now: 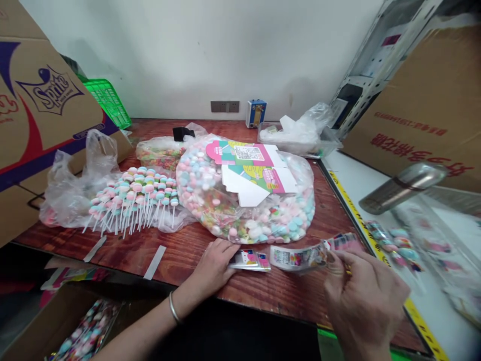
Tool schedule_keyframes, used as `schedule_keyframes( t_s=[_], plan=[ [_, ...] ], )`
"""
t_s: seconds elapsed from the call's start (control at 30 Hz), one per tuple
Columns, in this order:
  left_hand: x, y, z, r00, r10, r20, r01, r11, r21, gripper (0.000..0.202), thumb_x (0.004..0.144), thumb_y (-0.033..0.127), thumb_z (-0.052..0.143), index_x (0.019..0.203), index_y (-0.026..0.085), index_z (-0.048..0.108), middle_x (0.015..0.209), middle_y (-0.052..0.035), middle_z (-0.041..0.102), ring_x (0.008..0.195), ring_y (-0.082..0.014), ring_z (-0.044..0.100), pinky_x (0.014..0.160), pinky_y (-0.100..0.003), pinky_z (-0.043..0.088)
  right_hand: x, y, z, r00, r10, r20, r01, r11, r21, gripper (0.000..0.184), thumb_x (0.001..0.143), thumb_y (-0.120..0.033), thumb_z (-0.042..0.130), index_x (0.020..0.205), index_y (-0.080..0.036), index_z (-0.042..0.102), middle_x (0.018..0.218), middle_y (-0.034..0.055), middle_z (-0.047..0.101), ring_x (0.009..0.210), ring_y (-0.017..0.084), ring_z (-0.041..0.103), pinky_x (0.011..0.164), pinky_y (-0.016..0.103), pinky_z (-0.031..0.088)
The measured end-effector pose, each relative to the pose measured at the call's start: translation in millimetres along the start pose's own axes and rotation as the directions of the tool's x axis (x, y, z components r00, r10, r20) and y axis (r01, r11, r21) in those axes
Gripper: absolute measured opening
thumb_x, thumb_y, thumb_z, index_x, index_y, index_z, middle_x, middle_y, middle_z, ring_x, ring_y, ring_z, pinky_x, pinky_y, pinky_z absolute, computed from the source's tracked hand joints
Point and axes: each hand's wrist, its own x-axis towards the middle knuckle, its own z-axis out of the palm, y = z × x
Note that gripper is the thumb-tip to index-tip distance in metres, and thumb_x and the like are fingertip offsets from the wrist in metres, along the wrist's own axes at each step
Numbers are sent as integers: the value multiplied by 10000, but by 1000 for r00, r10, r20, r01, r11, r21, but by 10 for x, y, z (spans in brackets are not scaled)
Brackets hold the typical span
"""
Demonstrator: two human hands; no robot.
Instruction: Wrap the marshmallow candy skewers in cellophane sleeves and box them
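Between hands (pixel 293 286): printed wrapper strip (pixel 304 256), right fingers pinching it.

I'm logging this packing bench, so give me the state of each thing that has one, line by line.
Left hand: flat on small printed packets, pinning them to the wooden table.
Right hand: pinching a clear printed wrapper.
Large clear bag of pastel candies: full, lying down.
Flat pink-green cartons: unfolded, atop the bag.
Pastel lollipops: piled, sticks outward.
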Motion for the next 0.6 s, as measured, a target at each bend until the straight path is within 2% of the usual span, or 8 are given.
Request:
schedule_keyframes(
  t_s=[0.1, 0.17, 0.33, 0.5, 0.53, 0.6],
  plan=[
    [-6, 21, -37, 999, -12, 40, 12, 1000, 8, 711, 660, 419, 798, 1283, 218, 518, 1265, -112, 581, 1129, -297, 502, 951, -476, 425, -79, -16, 108, 993, 117, 30, -119, 989, 84, 172, 927, -272, 492, 886, -150, 605, 875, 120, 672, 827, 234, 611, 787, 355, 441],
    [-16, 31, -25, 999, -21, 42, 20, 1000, 23, 732, 655, 427, 800, 1292, 216, 507, 1273, -109, 573, 1128, -296, 498, 962, -478, 419, -160, 2, 198, 963, 251, 103, -266, 948, 177, 226, 939, -319, 448, 871, -162, 596, 860, 101, 657, 814, 218, 607, 747, 325, 447],
    [5, 76, 27, 999, -43, 27, 42, 999, 27, 584, 736, 244, 713, 1283, 199, 512, 1214, -104, 569, 1100, -272, 501, 960, -445, 433, -403, 76, 319, 809, 497, 315, -582, 756, 300, 324, 902, -461, 459, 848, -176, 602, 863, 94, 657, 808, 224, 603, 743, 332, 449],
    [73, 148, -9, 996, -28, 86, 30, 999, -26, 608, 761, 172, 638, 1337, 228, 454, 1186, -87, 530, 1094, -240, 508, 948, -382, 447, -552, 82, 331, 601, 665, 443, -799, 491, 347, 389, 804, -557, 567, 858, -176, 623, 846, 83, 675, 764, 219, 607, 738, 340, 460],
    [83, 158, -19, 994, -31, 106, 35, 999, -37, 635, 763, 167, 636, 1358, 237, 426, 1198, -84, 519, 1095, -231, 511, 939, -365, 451, -570, 77, 344, 577, 678, 454, -816, 460, 350, 387, 786, -556, 590, 859, -177, 625, 847, 81, 677, 763, 219, 608, 745, 343, 462],
    [98, 172, -37, 987, -56, 149, 63, 997, -40, 671, 762, 172, 644, 1378, 244, 390, 1216, -84, 510, 1094, -225, 516, 929, -351, 453, -605, 63, 383, 575, 672, 466, -817, 447, 363, 359, 762, -520, 626, 879, -180, 624, 858, 75, 677, 770, 217, 611, 766, 351, 464]
  ],
)
